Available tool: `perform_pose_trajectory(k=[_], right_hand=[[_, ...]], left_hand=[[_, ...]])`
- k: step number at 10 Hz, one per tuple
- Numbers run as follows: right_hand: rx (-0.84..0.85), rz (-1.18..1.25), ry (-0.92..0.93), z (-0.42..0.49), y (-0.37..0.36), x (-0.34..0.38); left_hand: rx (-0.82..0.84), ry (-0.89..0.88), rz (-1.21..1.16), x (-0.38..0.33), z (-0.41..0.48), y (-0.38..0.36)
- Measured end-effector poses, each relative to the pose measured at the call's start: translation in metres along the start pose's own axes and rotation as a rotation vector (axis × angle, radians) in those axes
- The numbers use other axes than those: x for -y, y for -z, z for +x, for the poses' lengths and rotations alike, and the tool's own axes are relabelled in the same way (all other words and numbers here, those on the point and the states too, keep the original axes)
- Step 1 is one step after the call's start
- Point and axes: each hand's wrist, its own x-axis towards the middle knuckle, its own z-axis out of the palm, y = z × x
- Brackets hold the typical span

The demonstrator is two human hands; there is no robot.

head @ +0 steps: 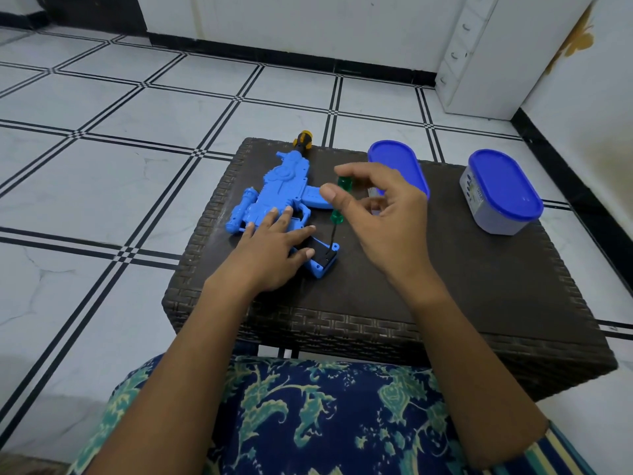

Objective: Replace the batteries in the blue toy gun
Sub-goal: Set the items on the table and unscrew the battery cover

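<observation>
We see a blue toy gun [274, 186] lying flat on a dark woven counter [445, 286]. Its yellow and black tip [304, 138] points away from us. Its handle end is nearest to us.

The left hand [270, 248] lies flat on the gun, with its fingers straight and spread. It presses down on the back part of the gun and grips nothing. The thumb rests just beside a black part [320, 253] at the handle end.

The right hand [387, 221] is up above the counter, just right of the gun. It pinches the top of a green screwdriver [336, 217] between the thumb and the first finger. The other fingers are curled loosely behind. The screwdriver stands almost straight up, leaning a little. Its thin metal tip touches the corner of the gun's handle end, right beside the black part and near the left thumb.

A tub with a blue lid [397, 162] sits behind the right hand, partly hidden by it. A grey tub with a blue lid [501, 193] stands further right of that hand, well apart from the gun.

Around the counter is a white tiled floor [102, 166] with black lines. Below the arms is a blue cloth with green flowers [325, 423].
</observation>
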Motion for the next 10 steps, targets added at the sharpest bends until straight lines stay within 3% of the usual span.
perform_pose_trajectory(k=[4,6,8,10], right_hand=[[-0.006,0.032,-0.021,0.0004,0.0009,0.0006],[-0.038,0.001,0.052,0.0017,0.0000,0.0005],[0.000,0.104,-0.057,0.0007,0.0000,0.0005],[0.037,0.048,-0.032,-0.0014,-0.0019,-0.0027]], left_hand=[[-0.005,-0.003,0.000,0.0003,0.0012,-0.0020],[-0.010,-0.004,0.009,0.0012,0.0014,-0.0023],[0.002,0.000,0.011,0.0009,0.0014,-0.0006],[0.004,-0.002,0.009,0.0005,0.0005,-0.0005]])
